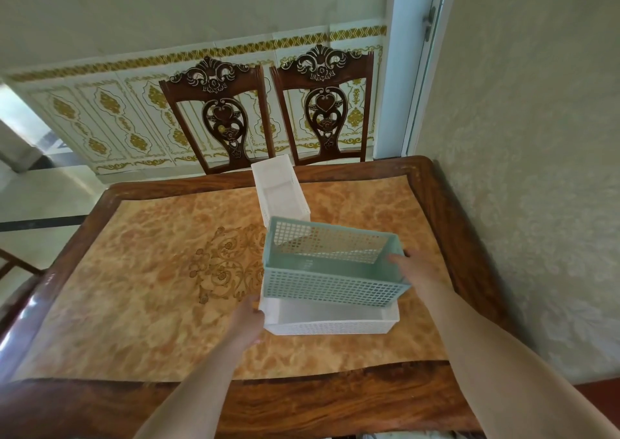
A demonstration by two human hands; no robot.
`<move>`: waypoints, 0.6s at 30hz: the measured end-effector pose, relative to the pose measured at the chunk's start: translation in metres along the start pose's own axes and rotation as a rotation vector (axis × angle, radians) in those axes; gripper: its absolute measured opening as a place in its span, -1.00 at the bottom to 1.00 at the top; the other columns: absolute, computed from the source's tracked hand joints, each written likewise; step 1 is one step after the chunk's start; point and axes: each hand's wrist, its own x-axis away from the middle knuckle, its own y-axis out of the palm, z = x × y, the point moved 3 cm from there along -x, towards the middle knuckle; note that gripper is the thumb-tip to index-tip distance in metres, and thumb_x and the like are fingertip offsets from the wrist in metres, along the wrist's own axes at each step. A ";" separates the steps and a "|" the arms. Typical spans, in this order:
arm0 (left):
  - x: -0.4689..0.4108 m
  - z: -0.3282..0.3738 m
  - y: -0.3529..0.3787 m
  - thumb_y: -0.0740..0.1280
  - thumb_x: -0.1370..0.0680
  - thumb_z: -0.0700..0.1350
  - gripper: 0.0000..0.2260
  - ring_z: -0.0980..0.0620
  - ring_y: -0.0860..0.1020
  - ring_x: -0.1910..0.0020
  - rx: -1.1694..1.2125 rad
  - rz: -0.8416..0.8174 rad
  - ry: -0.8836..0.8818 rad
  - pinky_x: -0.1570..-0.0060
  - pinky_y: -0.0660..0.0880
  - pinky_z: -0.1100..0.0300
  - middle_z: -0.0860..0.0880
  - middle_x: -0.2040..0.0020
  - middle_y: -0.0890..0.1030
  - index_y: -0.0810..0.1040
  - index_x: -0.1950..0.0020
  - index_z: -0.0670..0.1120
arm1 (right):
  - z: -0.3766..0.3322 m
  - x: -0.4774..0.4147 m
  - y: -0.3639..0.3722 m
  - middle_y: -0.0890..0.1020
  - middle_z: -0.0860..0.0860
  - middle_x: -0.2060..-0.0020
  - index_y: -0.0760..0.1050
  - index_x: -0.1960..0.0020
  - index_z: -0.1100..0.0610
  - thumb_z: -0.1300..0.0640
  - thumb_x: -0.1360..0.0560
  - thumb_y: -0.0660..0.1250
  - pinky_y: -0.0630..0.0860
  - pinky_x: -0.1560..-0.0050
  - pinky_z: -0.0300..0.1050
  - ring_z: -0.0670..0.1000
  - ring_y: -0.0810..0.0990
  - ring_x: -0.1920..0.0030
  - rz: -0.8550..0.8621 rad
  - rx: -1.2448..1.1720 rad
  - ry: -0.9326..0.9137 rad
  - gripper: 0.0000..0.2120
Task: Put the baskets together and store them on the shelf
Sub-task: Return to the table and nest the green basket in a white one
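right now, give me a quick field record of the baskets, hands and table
green basket: tilted, held above the near white basket, not yet nested
near white basket: flat on the table
far white basket: alone at the table's far edge
right hand: gripping the green basket's right end
left hand: at the near white basket's left end
table: wooden, patterned top
chairs: two behind the table
shelf: not in view

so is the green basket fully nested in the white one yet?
No: the green basket sits tilted, its bottom edge only at the rim of the near white basket, gripped by the right hand.
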 end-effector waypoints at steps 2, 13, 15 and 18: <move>-0.003 -0.005 -0.010 0.10 -0.56 -0.29 -0.51 -0.07 0.61 0.21 -0.067 0.068 0.002 0.12 0.65 -0.11 0.00 0.10 0.56 0.32 -0.48 -0.01 | -0.003 0.000 0.008 0.66 0.18 0.11 0.57 -0.15 0.29 0.16 -0.49 0.38 0.49 0.34 -0.12 0.13 0.63 0.22 -0.041 -0.108 0.022 -0.71; -0.052 -0.007 -0.073 0.21 -0.59 0.02 -0.71 -0.09 0.59 0.18 -0.105 0.186 -0.057 0.27 0.49 0.15 -0.09 0.10 0.63 0.56 -0.20 -0.09 | -0.063 -0.013 0.076 0.64 0.14 0.14 0.50 -0.22 0.23 0.17 -0.52 0.38 0.57 0.23 0.00 0.15 0.64 0.19 -0.096 -0.483 0.122 -0.70; -0.067 -0.001 -0.083 0.19 -0.61 0.03 -0.70 -0.04 0.57 0.22 -0.102 0.152 -0.026 0.35 0.41 0.18 -0.10 0.04 0.64 0.55 -0.22 -0.09 | -0.085 -0.015 0.094 0.65 0.12 0.14 0.48 -0.19 0.18 0.18 -0.53 0.37 0.59 0.25 0.00 0.14 0.65 0.20 -0.119 -0.580 0.124 -0.75; -0.090 0.008 -0.096 0.16 -0.63 -0.03 -0.69 -0.07 0.60 0.11 -0.141 0.097 0.024 0.18 0.51 0.10 -0.11 0.00 0.65 0.59 -0.22 -0.12 | -0.123 -0.018 0.128 0.66 0.09 0.13 0.47 -0.19 0.13 0.22 -0.55 0.33 0.62 0.25 -0.03 0.08 0.65 0.16 -0.194 -0.652 0.076 -0.78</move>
